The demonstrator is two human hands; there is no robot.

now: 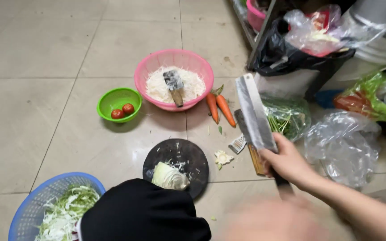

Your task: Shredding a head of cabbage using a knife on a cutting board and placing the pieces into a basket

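- The right hand (287,163) has its fingers wrapped tight round the dark handle of a broad steel cleaver (255,114), blade raised and tilted toward twelve o'clock, well clear of the board.
- The left hand cannot be made out: a black sleeve (144,212) and a blurred patch at the bottom edge cover that area, so I cannot tell how its fingers stand.
- A pale green cabbage wedge (169,176) lies on the round dark chopping board (177,165), toward its six o'clock edge, touching the sleeve.
- At eight o'clock from the board, a blue plastic basket (32,201) holds shredded cabbage; at twelve, a pink plastic basin (174,60) holds white shreds and a second cleaver.
- Two orange carrots (220,109) lie at one o'clock from the board; a small green bowl (118,96) with two red tomatoes at eleven.
- Risk, as I judge it: the wedge sits near the board's rim and could roll under a cut; with the other hand unseen beside it, a dropped blade might catch fingers.
- Loose cabbage scraps on the tiled floor (45,111) could be slippery.
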